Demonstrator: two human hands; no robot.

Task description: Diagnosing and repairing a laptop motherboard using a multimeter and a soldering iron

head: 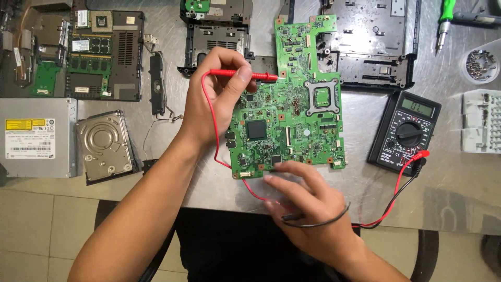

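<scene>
fingers of the left hand (216,96) pinch the red probe (242,74) near its grip, held almost level, tip at the upper left edge of the green circuit board (289,120). fingers of the right hand (308,209) curl closed around the black probe (292,215), black lead looped over the knuckles, fingertips resting at the board's lower edge beside a small chip. the board lies flat on the metal bench (365,177), just left of the black multimeter (406,130), into which both leads plug.

judgement: for a sound reading, each tip should sit squarely on one contact only, without bridging neighbouring pins; the red lead crossing under the left wrist could drag the probe off, so slack is advisable. the board wants steadying with the resting fingers, and the meter's display should stay in clear sight.

containers: a small round dish (480,65) at the far right holds loose screws; a white compartment tray (482,128) below it holds small parts, too small to identify. a bare hard drive (104,146) and a silver optical drive (34,137) lie at left.
</scene>
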